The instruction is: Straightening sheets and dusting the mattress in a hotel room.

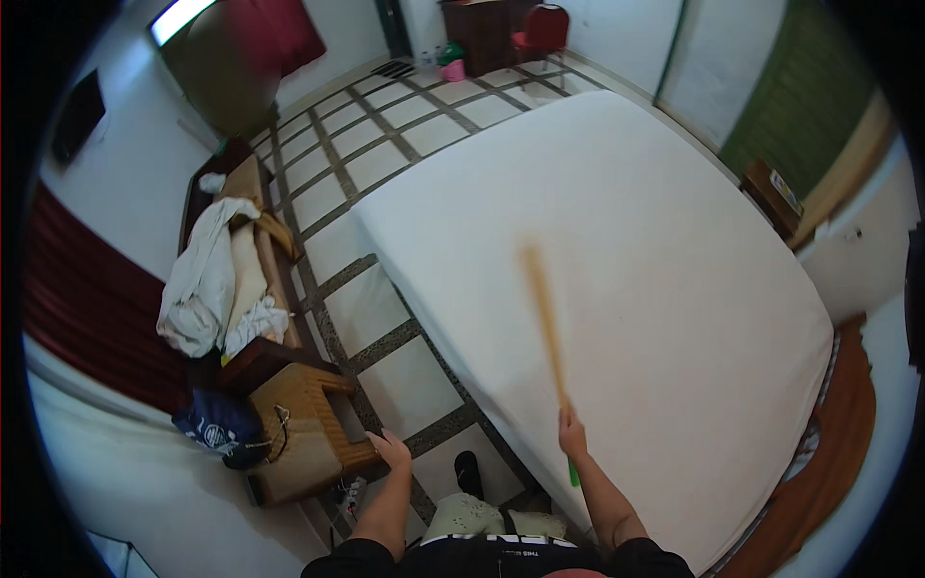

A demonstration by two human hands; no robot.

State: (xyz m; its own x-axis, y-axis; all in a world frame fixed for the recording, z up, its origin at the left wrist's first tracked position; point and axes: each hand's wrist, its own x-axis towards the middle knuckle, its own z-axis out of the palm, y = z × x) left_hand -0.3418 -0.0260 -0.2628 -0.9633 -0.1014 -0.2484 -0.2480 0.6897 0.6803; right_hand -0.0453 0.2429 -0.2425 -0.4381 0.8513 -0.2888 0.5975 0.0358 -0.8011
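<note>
My right hand (pixel 572 432) is closed round a stick broom (pixel 548 332), a long tan bundle blurred by motion with a green end showing below my fist. The broom points away from me over a large mattress (pixel 665 318) covered by a smooth white sheet. Whether its tip touches the sheet, I cannot tell. On the left, my left hand (pixel 390 450) is held out with its fingers apart and nothing in it. Beneath and beside that hand is a wooden side table (pixel 318 414).
Left of the bed stands a wooden bench (pixel 260 207) heaped with crumpled white cloth (pixel 199 289). A dark blue bag (pixel 217 424) lies by the side table, near a power strip (pixel 355 496). A red chair (pixel 544 31) stands at the far wall. A wooden headboard (pixel 843 424) borders the bed's right.
</note>
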